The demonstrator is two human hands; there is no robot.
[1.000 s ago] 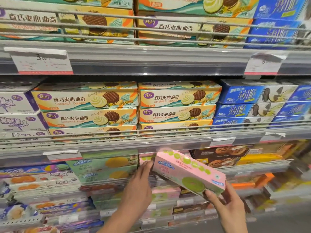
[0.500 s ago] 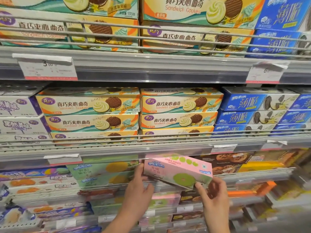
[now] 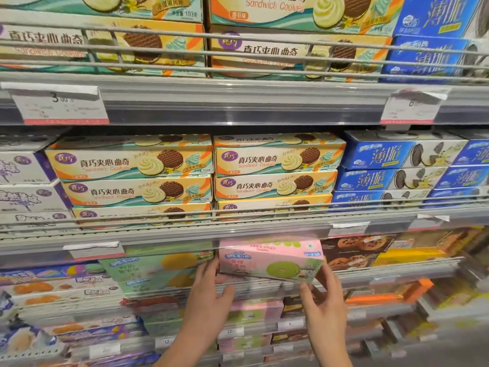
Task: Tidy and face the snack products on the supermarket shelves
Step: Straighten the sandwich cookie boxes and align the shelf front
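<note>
A pink snack box with a green ring on its front sits level in a shelf slot just under the shelf rail, its front facing me. My left hand holds its left end with the fingertips. My right hand grips its lower right corner, thumb under the box. A green box lies directly to its left and brown cookie boxes to its right.
Above are stacked yellow sandwich cookie boxes and blue boxes behind wire rails. White price tags hang on the shelf edges. Lower shelves hold pink, purple and orange packs.
The pink box went from tilted and out in front of the shelf to level and pushed up into its slot. Both hands followed it up and inward.
</note>
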